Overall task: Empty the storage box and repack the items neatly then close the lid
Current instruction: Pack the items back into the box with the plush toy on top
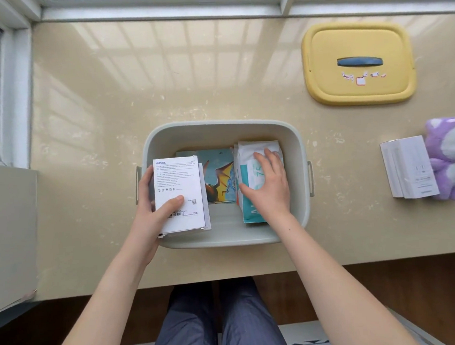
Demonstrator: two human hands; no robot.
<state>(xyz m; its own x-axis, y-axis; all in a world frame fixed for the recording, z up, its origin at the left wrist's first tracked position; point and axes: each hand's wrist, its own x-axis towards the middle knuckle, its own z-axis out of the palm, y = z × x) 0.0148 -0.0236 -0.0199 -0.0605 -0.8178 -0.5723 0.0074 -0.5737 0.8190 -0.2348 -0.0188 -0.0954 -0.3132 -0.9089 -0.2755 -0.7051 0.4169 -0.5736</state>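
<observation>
I have the grey storage box at the middle of the counter, lid off, its long axis running 9 to 3. My left hand has its grip clamped on a white KOVOL carton, thumb across the printed face and fingers behind the 9 o'clock edge. The carton is over the 9 o'clock side of the storage box, long axis 12 to 6, logo end toward 12.

My right hand lies flat, fingers spread and gripping nothing, on a white-and-teal soft pack at the 3 o'clock side inside. The pack also runs 12 to 6. Between carton and pack lies an illustrated dragon card.

The yellow lid rests on the counter at 2 o'clock, blue handle up. Two white cartons and a purple plush toy sit at 3 o'clock.
</observation>
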